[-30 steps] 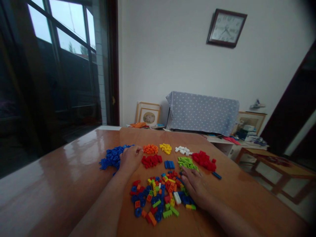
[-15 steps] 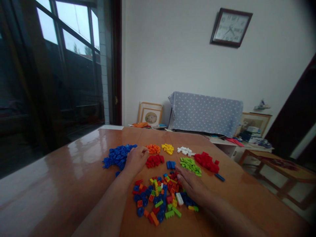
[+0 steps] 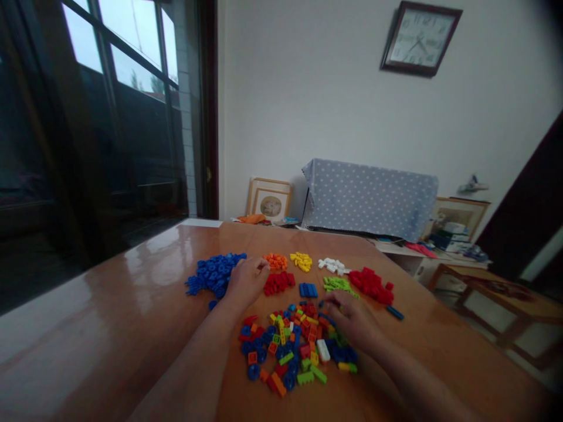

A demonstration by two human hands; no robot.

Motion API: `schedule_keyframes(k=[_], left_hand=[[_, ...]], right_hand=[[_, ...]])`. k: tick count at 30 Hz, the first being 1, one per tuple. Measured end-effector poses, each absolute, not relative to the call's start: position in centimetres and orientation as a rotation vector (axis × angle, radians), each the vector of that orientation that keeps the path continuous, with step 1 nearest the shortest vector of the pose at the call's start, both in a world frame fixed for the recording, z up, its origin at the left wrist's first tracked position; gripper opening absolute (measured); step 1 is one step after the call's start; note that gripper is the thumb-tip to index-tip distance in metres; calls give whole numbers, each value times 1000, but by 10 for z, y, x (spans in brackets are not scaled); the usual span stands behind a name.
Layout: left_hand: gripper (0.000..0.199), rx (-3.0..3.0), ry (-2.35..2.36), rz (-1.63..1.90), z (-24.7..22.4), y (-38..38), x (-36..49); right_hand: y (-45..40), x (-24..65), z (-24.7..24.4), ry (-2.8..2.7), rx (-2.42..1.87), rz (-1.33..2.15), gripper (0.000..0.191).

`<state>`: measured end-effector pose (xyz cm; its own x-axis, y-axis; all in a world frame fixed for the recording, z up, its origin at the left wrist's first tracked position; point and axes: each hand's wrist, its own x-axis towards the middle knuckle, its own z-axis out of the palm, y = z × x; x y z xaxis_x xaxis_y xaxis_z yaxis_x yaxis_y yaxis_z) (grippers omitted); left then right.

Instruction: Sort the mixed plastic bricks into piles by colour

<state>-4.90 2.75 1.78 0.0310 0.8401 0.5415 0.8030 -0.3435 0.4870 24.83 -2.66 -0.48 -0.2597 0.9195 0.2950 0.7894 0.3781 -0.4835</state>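
1. Blue pieces (image 3: 215, 274) lie heaped on the bench (image 3: 145, 305); they look like light, stiff plastic, smooth enough to slip.
2. Left hand (image 3: 248, 280): reaches forward just beside that heap, fingers loosely curled near the orange pieces (image 3: 277, 261); I cannot tell whether it holds anything.
3. Mixed bricks (image 3: 295, 346) lie loose between the forearms, probably light and sturdy; opposite side walls should pinch best.
4. Right hand (image 3: 347, 313): at the pile's far right edge, fingers partly bent, a dark blue piece (image 3: 321, 303) by its fingertips; whether gripped is unclear.

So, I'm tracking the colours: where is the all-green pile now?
In the head view, the green pile lies right of centre, just beyond the right hand, between the blue bars and the larger red pile.
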Motion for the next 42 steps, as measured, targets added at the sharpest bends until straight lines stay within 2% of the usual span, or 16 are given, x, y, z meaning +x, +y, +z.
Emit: schedule_keyframes(k=[5, 15, 29, 42], left_hand=[[22, 2261, 1732, 1238, 17, 29, -49], [25, 2263, 1744, 1190, 16, 29, -49], [23, 2276, 1697, 1207, 17, 28, -47], [22, 2255, 1691, 1208, 21, 25, -47]], right_hand=[[-22, 269, -17, -2135, -1731, 397, 17], [-14, 269, -27, -2077, -1798, 665, 15], [-32, 262, -21, -2115, -1660, 371, 11], [-23, 257, -15, -2053, -1623, 414, 12]])
